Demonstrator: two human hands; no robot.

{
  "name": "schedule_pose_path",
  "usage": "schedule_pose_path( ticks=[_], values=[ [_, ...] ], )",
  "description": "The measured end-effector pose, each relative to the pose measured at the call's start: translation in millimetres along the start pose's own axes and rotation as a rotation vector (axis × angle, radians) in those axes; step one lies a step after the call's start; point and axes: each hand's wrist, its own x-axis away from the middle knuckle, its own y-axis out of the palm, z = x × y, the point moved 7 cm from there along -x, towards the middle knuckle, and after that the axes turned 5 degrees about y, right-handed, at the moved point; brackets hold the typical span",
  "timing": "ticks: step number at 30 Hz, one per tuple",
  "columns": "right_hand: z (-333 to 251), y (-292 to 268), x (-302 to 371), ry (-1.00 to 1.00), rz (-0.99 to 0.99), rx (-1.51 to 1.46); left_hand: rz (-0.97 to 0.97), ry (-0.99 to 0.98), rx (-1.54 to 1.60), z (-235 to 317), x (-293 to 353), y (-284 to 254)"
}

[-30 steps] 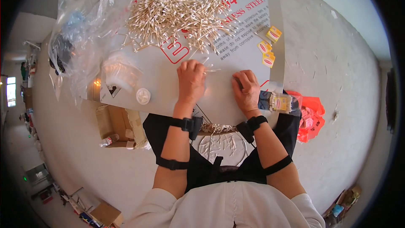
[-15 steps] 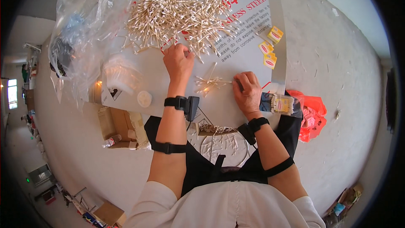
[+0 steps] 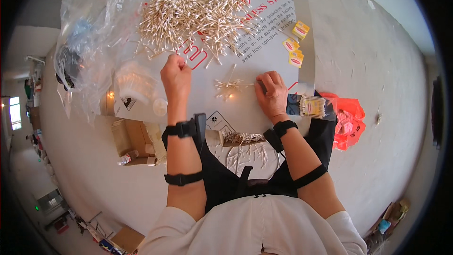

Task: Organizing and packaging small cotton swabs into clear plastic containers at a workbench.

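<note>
My left hand point(image 3: 176, 78) is closed in a pinch just below the near edge of a big heap of cotton swabs point(image 3: 188, 14). A thin pale swab end shows beside its fingertips. My right hand point(image 3: 272, 95) rests on the sheet-covered table point(image 3: 222, 113) with its fingers curled in. A stick from a small loose pile of cotton swabs point(image 3: 229, 85) reaches toward its fingertips. Something dark shows at those fingers, but what they hold is hidden. Right of this hand lies a clear bag packed with swabs point(image 3: 312, 106), with a yellow label inside.
Several yellow cards point(image 3: 296, 59) lie at the table's right side. A crumpled clear plastic bag point(image 3: 94, 33) covers the left, near a round white lid point(image 3: 160, 107). Below the table edge are an open cardboard box point(image 3: 127, 137), a box of swabs point(image 3: 243, 138) and a red bag point(image 3: 348, 123).
My left hand has drawn back from the heap, toward the left and slightly nearer to me. My right hand stays by the small pile. The whole view has shifted slightly.
</note>
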Motion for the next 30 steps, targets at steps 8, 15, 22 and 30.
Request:
schedule_pose_path(
  ticks=[8, 15, 22, 30],
  values=[
    [0.6, 3.0, -0.9, -0.001, 0.021, -0.002, -0.553, -0.063, 0.573, 33.5, 121.8, 11.9],
    [-2.4, 1.4, -0.9, -0.011, 0.048, -0.02, -0.503, -0.079, 0.609, 36.7, 150.6, 25.9],
    [4.5, 2.2, 0.9, 0.014, 0.035, -0.031, -0.131, 0.393, 0.098, 76.5, 96.5, 17.6],
    [1.3, 3.3, 0.6, -0.007, 0.027, -0.033, -0.171, 0.401, 0.04, 79.5, 83.0, 27.8]
  ],
)
